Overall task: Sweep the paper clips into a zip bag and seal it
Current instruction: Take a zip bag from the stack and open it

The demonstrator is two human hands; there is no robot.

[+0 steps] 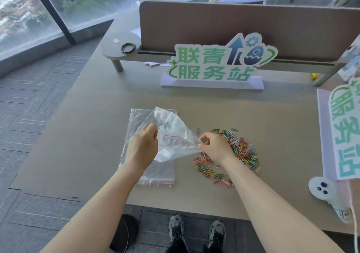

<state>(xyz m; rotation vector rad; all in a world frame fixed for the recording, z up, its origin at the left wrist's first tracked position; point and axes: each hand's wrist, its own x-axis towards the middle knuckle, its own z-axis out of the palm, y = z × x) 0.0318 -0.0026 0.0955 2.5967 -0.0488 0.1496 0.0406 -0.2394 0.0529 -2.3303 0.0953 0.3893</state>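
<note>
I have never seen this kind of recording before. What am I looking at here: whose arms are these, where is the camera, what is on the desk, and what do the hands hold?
There is no machine here. The two bare arms belong to a person, and the single picture comes from a camera worn on that person's head, looking forward and down; that is why you also see their shoes near the bottom edge.

The left hand and the right hand each pinch one side of a clear zip bag and hold it lifted above the desk. Under it lies a flat stack of more bags. Beside the right hand is a heap of coloured paper clips, still loose on the desk.

Further back stands a sign with green characters, and a white controller lies at the right edge.
</note>
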